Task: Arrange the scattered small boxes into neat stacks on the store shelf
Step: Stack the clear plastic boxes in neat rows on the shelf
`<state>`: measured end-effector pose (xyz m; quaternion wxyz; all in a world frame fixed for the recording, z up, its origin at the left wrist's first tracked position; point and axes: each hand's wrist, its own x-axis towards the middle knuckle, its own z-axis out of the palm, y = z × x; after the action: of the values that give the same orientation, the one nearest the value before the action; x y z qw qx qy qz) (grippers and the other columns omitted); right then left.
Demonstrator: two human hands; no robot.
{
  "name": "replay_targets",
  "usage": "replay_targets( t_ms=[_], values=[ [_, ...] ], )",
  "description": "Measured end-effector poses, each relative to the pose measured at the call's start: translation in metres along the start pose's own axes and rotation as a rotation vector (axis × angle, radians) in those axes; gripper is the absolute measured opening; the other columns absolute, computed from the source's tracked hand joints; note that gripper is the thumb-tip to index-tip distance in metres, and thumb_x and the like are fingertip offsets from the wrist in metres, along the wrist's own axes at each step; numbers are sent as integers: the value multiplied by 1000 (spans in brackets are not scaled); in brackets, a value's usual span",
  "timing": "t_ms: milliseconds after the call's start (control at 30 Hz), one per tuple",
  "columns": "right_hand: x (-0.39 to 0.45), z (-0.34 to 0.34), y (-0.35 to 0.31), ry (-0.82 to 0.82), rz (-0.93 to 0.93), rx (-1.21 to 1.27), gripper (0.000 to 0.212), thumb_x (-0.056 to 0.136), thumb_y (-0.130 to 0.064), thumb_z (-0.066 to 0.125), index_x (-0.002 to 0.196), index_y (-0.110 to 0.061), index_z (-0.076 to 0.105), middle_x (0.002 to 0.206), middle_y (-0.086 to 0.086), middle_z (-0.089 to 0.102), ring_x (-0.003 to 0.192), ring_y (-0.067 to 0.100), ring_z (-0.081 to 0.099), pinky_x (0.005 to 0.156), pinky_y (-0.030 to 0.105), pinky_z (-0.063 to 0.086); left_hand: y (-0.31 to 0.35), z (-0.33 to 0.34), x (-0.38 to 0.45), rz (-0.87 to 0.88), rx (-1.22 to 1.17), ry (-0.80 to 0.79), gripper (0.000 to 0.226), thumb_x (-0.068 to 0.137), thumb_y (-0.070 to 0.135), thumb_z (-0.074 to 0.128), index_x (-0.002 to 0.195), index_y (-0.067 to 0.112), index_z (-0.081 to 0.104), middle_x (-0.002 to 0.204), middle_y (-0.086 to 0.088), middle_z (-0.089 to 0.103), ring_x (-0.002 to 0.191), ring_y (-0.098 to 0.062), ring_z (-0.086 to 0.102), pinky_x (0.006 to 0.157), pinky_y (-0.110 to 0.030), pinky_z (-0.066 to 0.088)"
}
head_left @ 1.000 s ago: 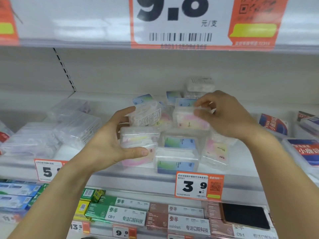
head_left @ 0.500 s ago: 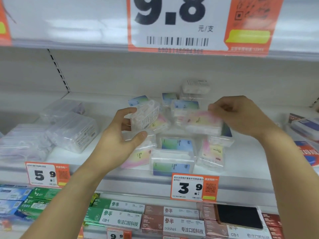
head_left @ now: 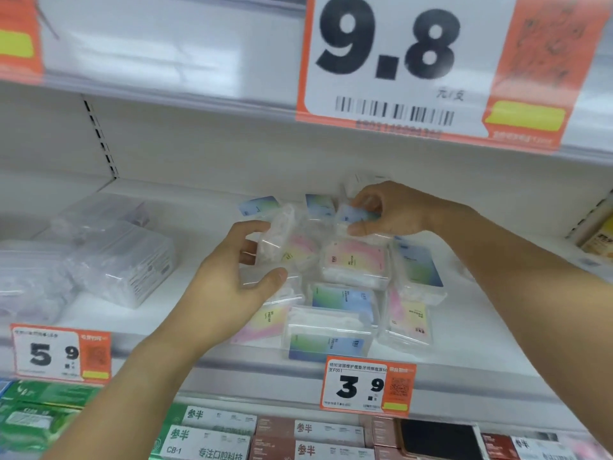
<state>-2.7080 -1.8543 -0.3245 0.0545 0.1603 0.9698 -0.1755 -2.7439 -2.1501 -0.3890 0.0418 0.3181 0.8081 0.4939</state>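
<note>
Several small clear boxes with pastel pink or blue-green labels lie in a loose pile [head_left: 335,320] on the white shelf [head_left: 172,210]. My left hand [head_left: 229,287] curls around a tilted clear box [head_left: 278,237] at the pile's left side, index finger on top and thumb below. My right hand [head_left: 394,210] reaches to the back of the pile and pinches a blue-labelled box [head_left: 356,215] between thumb and fingers. A pink-labelled box [head_left: 355,260] lies flat on the pile just below that hand. Boxes further back are partly hidden by my hands.
Larger clear wrapped packs [head_left: 116,260] fill the shelf's left part. Price tags 5.9 [head_left: 59,353] and 3.9 [head_left: 365,386] hang on the shelf edge. A big 9.8 tag [head_left: 398,61] hangs overhead. Toothpaste cartons [head_left: 212,436] stand below, other packs [head_left: 597,240] at right.
My right hand has set the pink-labelled box down on the pile and moved back to grip a blue-labelled box. My left hand stays on the tilted clear box. The camera has moved closer.
</note>
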Motion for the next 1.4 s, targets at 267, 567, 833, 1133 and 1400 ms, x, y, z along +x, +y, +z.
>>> replay_targets(
  t_ms=[267, 567, 833, 1133, 1400],
  values=[
    [-14, -16, 35, 158, 10, 272, 36, 73, -37, 84, 101, -18, 74, 105, -3, 73, 97, 16, 69, 76, 23, 52, 2, 0, 4, -67, -70, -25, 44, 82, 37, 70, 114, 49, 43, 97, 16, 65, 94, 3, 61, 66, -8, 41],
    [35, -8, 30, 207, 269, 225, 103, 54, -80, 72, 142, -43, 35, 148, -5, 37, 129, 25, 45, 103, 43, 44, 3, 4, 11, -88, -71, -8, 33, 85, 38, 65, 108, 50, 43, 93, 14, 64, 87, -1, 62, 63, -13, 42],
    [42, -6, 46, 387, 371, 499, 76, 59, -43, 90, 122, -23, 52, 125, 1, 53, 93, 22, 65, 76, 40, 62, -1, 3, 11, -73, -31, -18, 35, 87, 38, 63, 110, 52, 40, 92, 16, 65, 82, -1, 62, 64, -16, 45],
    [-3, -4, 75, 190, 614, 297, 75, 71, -76, 63, 114, -15, 57, 104, 2, 60, 88, 25, 56, 88, 40, 48, 7, 7, 15, -77, 32, 33, 31, 87, 36, 62, 108, 44, 41, 86, 19, 60, 62, 2, 57, 55, -14, 40],
    [36, -5, 1, 284, 310, 213, 88, 73, -76, 62, 136, -17, 47, 130, -2, 54, 121, 21, 52, 100, 35, 41, 10, 13, 20, -38, 51, 33, 30, 85, 41, 64, 107, 40, 44, 87, 31, 54, 86, 10, 56, 62, -7, 39]
  ],
)
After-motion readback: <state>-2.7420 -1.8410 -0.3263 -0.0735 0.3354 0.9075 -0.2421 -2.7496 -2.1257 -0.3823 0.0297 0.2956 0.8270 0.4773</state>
